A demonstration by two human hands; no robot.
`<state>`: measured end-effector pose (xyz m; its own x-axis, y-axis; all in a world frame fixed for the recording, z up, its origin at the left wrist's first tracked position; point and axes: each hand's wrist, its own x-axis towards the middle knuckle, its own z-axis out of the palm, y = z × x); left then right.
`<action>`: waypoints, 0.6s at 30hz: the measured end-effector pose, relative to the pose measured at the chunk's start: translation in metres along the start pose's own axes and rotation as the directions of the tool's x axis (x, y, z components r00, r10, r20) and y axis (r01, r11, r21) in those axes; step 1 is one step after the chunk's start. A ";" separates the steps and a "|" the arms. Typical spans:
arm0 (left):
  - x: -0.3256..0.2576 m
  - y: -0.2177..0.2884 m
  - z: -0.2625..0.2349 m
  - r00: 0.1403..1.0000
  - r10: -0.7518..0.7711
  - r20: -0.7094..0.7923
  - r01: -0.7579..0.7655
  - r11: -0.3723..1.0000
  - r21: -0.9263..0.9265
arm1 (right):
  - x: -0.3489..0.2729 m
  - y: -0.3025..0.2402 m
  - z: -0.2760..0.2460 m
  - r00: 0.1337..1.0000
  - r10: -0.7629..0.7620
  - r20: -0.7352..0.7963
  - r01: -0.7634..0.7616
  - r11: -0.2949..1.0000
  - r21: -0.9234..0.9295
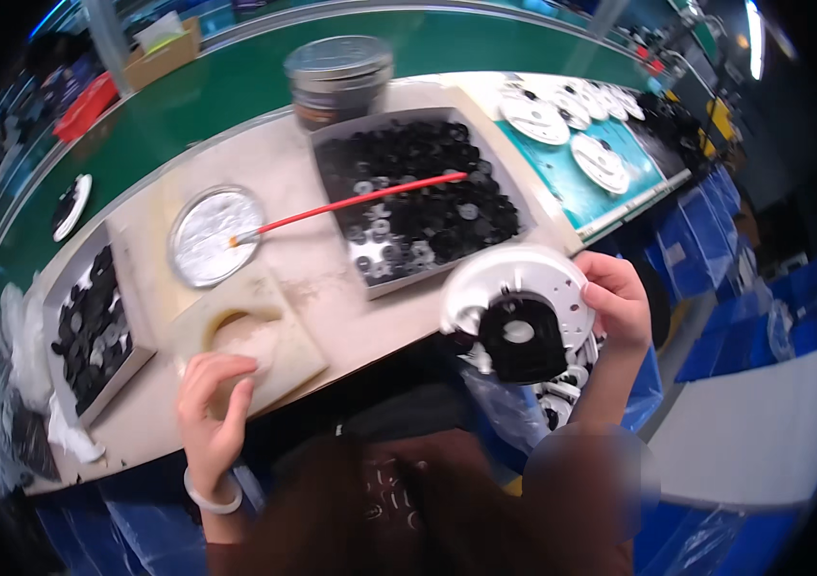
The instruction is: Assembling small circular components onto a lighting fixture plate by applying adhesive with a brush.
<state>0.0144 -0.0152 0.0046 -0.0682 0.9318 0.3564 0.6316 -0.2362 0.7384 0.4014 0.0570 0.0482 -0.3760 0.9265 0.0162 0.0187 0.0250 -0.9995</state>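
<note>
My right hand [617, 300] grips the rim of a white round plastic housing [514, 264] with a black part [527, 331] set in its middle. It is held in the air off the table's front edge, partly over a heap of similar white parts [562, 398]. My left hand [212, 408] has its fingers loosely curled and thumb apart, with nothing seen in it. Its fingertips are at the front of a cream block [284, 360] with a round recess. Behind the block, a red-handled brush [351, 201] lies with its tip over a round dish of white paste [216, 235] and its handle across a box of black parts [418, 154].
A smaller box of black parts [92, 326] stands at the left beside clear plastic bags [24, 336]. A grey tin [339, 82] is at the back. Finished-looking white housings [600, 163] lie on a teal mat [562, 173] at right. Behind runs a green surface [236, 86].
</note>
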 end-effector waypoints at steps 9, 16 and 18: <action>-0.002 0.012 -0.005 0.872 0.273 -0.406 -0.246 0.962 0.118 | 0.066 0.014 0.159 0.957 -0.084 0.276 0.024 0.977 0.213; -0.001 0.008 0.012 0.949 0.261 -0.175 -0.131 0.835 0.535 | 0.066 0.036 0.193 0.938 0.061 0.340 -0.100 0.990 0.096; -0.001 0.009 0.011 0.943 0.298 -0.149 -0.181 0.834 0.521 | 0.077 0.045 0.177 0.909 -0.280 0.309 0.387 0.844 -0.371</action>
<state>0.0291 -0.0155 0.0045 0.0088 0.7675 0.6410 0.9416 -0.2222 0.2531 0.2090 0.0633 -0.0002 -0.6333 0.7188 0.2867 0.2140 0.5187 -0.8277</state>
